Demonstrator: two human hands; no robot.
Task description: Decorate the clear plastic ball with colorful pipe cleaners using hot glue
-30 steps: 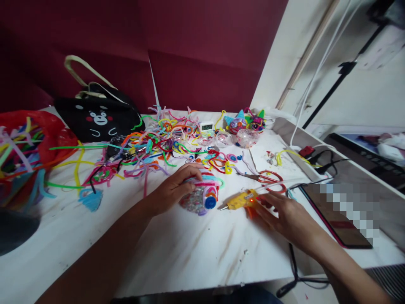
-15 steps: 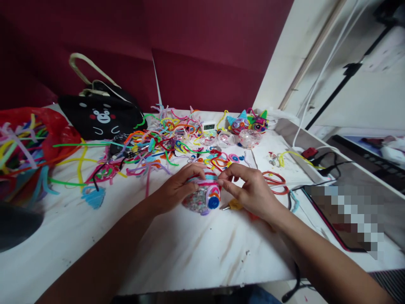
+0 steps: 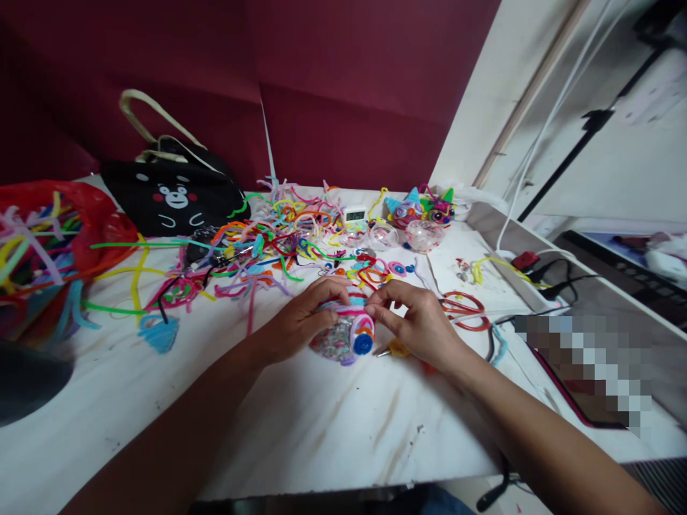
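A clear ball (image 3: 333, 342) with speckled filling rests on the table, its top wrapped in pink, red and light-blue pipe cleaners (image 3: 355, 303). A coiled blue pipe-cleaner disc (image 3: 363, 344) with orange and pale pink around it sits on the ball's near right side. My left hand (image 3: 308, 318) is closed around the ball's left and top. At the upper right of the wrapping, my right hand (image 3: 411, 315) pinches the edge of the pipe cleaners, thumb and forefinger together. Below that hand lies a yellow-handled tool with a metal tip (image 3: 396, 349), partly hidden.
Loose pipe cleaners (image 3: 290, 214) are heaped behind, with more in a red bag (image 3: 107, 222) at left. Red-handled scissors (image 3: 466, 309) and a tablet-like device (image 3: 580, 379) lie at right. Further back are a small digital clock (image 3: 355, 214), clear balls (image 3: 424, 234) and decorated figures (image 3: 406, 206).
My right hand has shifted very slightly left and down along the wrapping. My left hand and the ball stay almost in place.
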